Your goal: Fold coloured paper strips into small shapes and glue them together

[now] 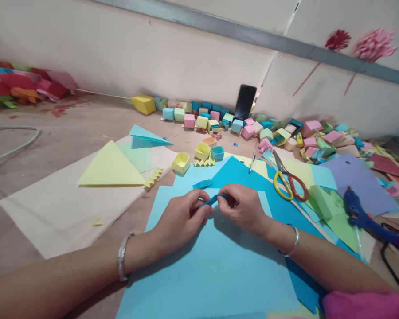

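Note:
Between my two hands a narrow blue paper strip [214, 200] is stretched, pinched at both ends. My left hand [182, 215] has thumb and fingers closed on its left end. On its right end, the fingers of my right hand [241, 206] are closed the same way. Both hands are over a large light blue sheet [202, 274]. Just beyond them lies another small blue paper piece [202, 184], near a darker blue sheet [231, 173]. Small open paper boxes, a yellow one [181, 163] and a blue one [218, 153], stand farther back beside zigzag-folded yellow strips [154, 178].
Scissors [289, 177] with yellow and red handles lie right of my hands, and a blue glue gun [362, 217] beyond them. Several small paper cubes line the wall, with a phone [245, 102] propped upright among them. A folded yellow sheet [111, 166] lies left.

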Demonstrator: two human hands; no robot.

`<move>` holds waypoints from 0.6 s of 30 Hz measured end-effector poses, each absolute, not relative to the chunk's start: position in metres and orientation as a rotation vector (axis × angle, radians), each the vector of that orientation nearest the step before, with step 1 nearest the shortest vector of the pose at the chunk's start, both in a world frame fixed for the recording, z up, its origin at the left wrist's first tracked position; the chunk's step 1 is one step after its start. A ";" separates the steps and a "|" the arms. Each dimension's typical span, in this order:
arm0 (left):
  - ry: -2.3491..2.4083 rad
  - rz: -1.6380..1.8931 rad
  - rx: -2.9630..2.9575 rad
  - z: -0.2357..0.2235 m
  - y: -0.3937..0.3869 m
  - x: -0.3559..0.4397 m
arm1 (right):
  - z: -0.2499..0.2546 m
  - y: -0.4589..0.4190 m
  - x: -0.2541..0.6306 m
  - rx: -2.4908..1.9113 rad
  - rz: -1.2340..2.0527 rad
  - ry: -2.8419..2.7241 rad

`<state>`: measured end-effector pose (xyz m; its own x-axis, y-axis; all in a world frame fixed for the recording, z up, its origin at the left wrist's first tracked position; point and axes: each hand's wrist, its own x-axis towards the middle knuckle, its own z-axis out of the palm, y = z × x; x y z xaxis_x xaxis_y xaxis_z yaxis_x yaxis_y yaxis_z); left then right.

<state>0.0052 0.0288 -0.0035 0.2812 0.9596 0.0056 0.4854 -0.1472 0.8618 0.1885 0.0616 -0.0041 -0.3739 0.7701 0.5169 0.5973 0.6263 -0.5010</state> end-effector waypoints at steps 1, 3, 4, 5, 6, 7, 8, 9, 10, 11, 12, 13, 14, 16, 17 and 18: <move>1.328 0.735 1.811 -0.003 0.029 0.005 | -0.004 0.061 0.188 -1.049 0.283 -2.117; 1.332 0.709 1.947 -0.001 0.030 0.004 | -0.004 0.059 0.188 -1.016 0.267 -2.151; 1.319 0.716 2.022 0.000 0.031 0.003 | -0.003 0.057 0.188 -1.001 0.260 -2.167; 1.299 0.737 2.086 0.001 0.032 0.002 | -0.003 0.056 0.188 -0.992 0.255 -2.177; 1.280 0.764 2.135 0.002 0.033 0.001 | -0.002 0.055 0.187 -0.989 0.252 -2.176; 1.267 0.790 2.164 0.003 0.034 0.001 | -0.002 0.054 0.187 -0.995 0.255 -2.164; 1.261 0.807 2.173 0.003 0.034 0.001 | -0.002 0.053 0.187 -1.007 0.263 -2.145; 1.263 0.810 2.165 0.004 0.034 0.001 | -0.002 0.053 0.187 -1.021 0.273 -2.126; 1.268 0.806 2.144 0.004 0.033 0.001 | -0.002 0.053 0.187 -1.030 0.276 -2.114; 1.272 0.797 2.117 0.005 0.032 0.002 | -0.003 0.053 0.187 -1.031 0.264 -2.113; 1.273 0.787 2.085 0.005 0.031 0.003 | -0.004 0.054 0.187 -1.023 0.236 -2.124; 1.271 0.779 2.051 0.005 0.030 0.004 | -0.005 0.054 0.188 -1.010 0.197 -2.142; 1.265 0.773 2.019 0.005 0.030 0.005 | -0.006 0.054 0.187 -0.995 0.152 -2.161; 1.254 0.767 1.975 0.006 0.029 0.006 | -0.007 0.054 0.187 -0.976 0.084 -2.187; 1.255 0.759 1.957 0.006 0.029 0.007 | -0.008 0.053 0.187 -0.971 0.066 -2.194; 1.257 0.744 1.936 0.006 0.029 0.007 | -0.008 0.052 0.187 -0.970 0.060 -2.197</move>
<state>0.0071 0.0292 0.0064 0.3632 0.9274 0.0890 0.5244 -0.2825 0.8032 0.1867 0.0521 -0.0083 -0.4557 0.6588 0.5986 0.6253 0.7156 -0.3115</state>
